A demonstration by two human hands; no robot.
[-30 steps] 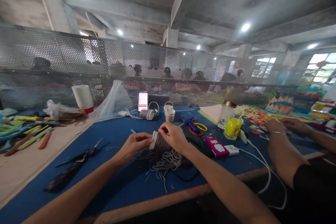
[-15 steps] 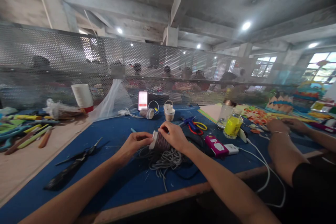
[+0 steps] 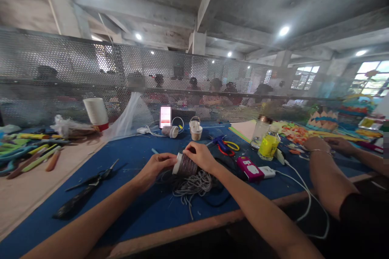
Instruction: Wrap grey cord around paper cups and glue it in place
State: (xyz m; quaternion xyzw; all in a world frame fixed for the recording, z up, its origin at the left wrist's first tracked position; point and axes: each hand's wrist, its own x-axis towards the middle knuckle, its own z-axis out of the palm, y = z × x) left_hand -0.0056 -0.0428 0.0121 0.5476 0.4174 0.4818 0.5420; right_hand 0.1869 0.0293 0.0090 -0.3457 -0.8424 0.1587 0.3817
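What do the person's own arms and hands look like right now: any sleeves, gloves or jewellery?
Both forearms are bare as far as the view shows, with no sleeves in sight. The left hand and right hand wear no gloves, and no rings, watch or bracelet can be made out on either. The bangle and dark sleeve at the right belong to a co-worker's arm.

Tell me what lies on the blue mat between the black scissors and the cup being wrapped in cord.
In the head view, only bare blue mat lies between the black scissors and the cup, apart from the left hand on the cup's near side.
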